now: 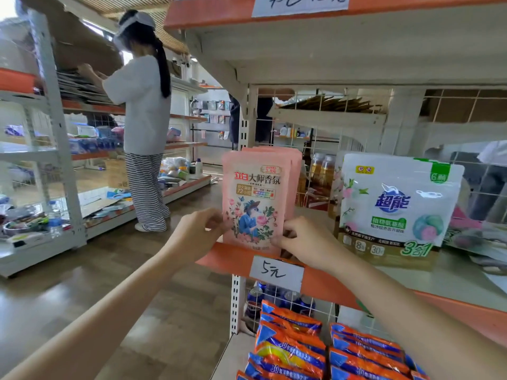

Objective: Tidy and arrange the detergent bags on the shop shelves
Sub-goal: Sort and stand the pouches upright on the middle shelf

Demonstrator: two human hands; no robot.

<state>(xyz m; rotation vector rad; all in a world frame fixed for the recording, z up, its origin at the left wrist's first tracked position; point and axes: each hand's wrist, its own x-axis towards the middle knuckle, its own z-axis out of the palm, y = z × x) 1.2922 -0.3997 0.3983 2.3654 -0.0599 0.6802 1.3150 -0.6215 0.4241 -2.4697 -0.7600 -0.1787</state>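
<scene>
A stack of pink detergent bags [255, 198] stands upright at the left end of the middle shelf [452, 281]. My left hand [200, 231] pinches the front bag's lower left edge. My right hand [304, 239] pinches its lower right edge, fingers curled round the stack. To the right stands a large white detergent bag [395, 207] with blue lettering, and another one stands behind it. On the shelf below lie rows of orange and blue bags [290, 349].
A person in a white shirt and striped trousers [145, 124] stands at the left shelving across the aisle. The orange shelf edge carries a handwritten price label [275, 272]. A wire grid [323, 149] backs the shelf. Loose packets [477, 237] lie at the far right.
</scene>
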